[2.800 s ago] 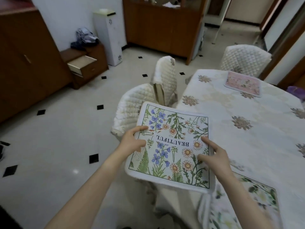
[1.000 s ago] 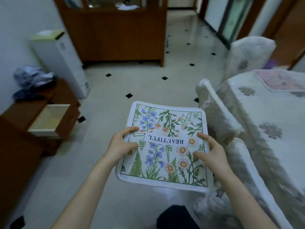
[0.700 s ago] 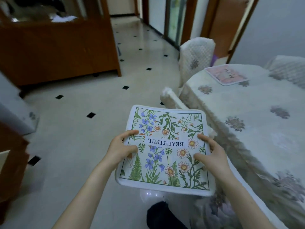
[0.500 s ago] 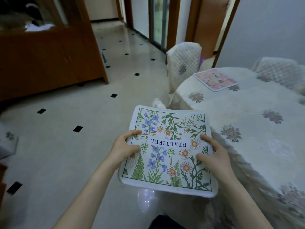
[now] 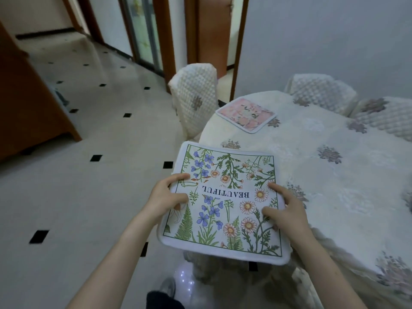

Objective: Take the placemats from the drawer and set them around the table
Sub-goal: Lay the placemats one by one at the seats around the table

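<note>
We hold a flowered placemat flat in the air with both hands, its far right part over the near left edge of the table and the rest of it out over the tiled floor. Our left hand grips the left edge of the mat, thumb curled on top beside the printed word and the other fingers tucked under it. Our right hand grips the right edge the same way, thumb and forefinger spread narrowly on the top face, the remaining fingers hidden beneath. A pink placemat lies flat on the far left edge of the table, just in front of a chair with a quilted cover. Two more quilted chair backs stand along the far right side of the table, against the wall.
</note>
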Motion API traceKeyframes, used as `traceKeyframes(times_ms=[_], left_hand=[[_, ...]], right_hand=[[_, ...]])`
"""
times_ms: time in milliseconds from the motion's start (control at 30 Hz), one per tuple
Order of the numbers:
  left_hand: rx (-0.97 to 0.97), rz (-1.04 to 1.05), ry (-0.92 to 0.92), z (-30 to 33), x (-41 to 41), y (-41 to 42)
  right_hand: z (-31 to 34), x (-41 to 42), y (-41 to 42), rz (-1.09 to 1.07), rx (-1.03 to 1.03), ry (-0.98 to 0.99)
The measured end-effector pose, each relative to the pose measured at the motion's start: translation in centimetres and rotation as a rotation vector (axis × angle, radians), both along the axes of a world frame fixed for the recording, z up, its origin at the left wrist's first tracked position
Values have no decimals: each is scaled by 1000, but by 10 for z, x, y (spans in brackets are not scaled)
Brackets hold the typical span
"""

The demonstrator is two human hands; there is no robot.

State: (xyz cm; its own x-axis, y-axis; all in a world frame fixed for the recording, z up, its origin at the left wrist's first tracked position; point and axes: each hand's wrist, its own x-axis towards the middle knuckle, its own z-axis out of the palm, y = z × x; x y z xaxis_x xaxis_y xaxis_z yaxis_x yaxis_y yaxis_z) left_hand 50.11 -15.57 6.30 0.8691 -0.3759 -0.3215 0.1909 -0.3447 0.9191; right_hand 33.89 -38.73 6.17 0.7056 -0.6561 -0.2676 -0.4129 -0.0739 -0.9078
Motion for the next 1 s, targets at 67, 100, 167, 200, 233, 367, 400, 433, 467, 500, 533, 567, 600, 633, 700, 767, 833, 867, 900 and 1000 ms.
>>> traceKeyframes(times_ms=[67,100,167,200,233,367,400,433,467,500,533,567,600,633,700,767,833,867,900,1000], left_hand=[[-8,-79,2,-5,35,-11],[-9,-120,0,-7,54,-16],[-1,-200,-7,-8,90,-28],[1,-241,-9,-7,106,-33],[0,-280,-10,-6,120,-39],[9,-434,5,-3,171,-60],[5,-472,9,-4,182,-67],[0,-509,10,-6,191,-75],[1,-540,9,-8,200,-85],[2,-567,7,-10,207,-94],[3,-590,5,-11,213,-105],[5,-608,6,-13,217,-116],[4,-626,13,-14,221,-127],[-2,-639,27,-18,224,-138],[-6,-665,44,-25,230,-160],[12,-671,49,-34,234,-182],[26,-676,52,-45,238,-207],[35,-679,51,-50,239,-221],[44,-680,47,-57,241,-234],[73,-690,27,-79,249,-278]], right_hand=[[-2,18,1,-80,2,3],[-4,27,2,-120,7,7],[-7,46,6,-201,14,13],[-8,55,8,-240,15,10],[-9,63,11,-277,18,5],[-10,90,21,-413,49,-9],[-10,95,22,-444,56,-7],[-10,99,22,-474,60,-2],[-10,102,20,-503,61,3],[-9,105,18,-532,60,6],[-9,108,13,-560,61,6],[-10,110,8,-585,66,6],[-11,112,2,-605,68,6],[-12,113,-4,-620,65,5],[-18,116,-21,-648,61,6],[-24,119,-41,-666,64,13],[-33,123,-64,-674,67,13],[-39,126,-78,-675,68,16],[-46,129,-93,-674,70,23],[-73,140,-140,-676,81,44]])
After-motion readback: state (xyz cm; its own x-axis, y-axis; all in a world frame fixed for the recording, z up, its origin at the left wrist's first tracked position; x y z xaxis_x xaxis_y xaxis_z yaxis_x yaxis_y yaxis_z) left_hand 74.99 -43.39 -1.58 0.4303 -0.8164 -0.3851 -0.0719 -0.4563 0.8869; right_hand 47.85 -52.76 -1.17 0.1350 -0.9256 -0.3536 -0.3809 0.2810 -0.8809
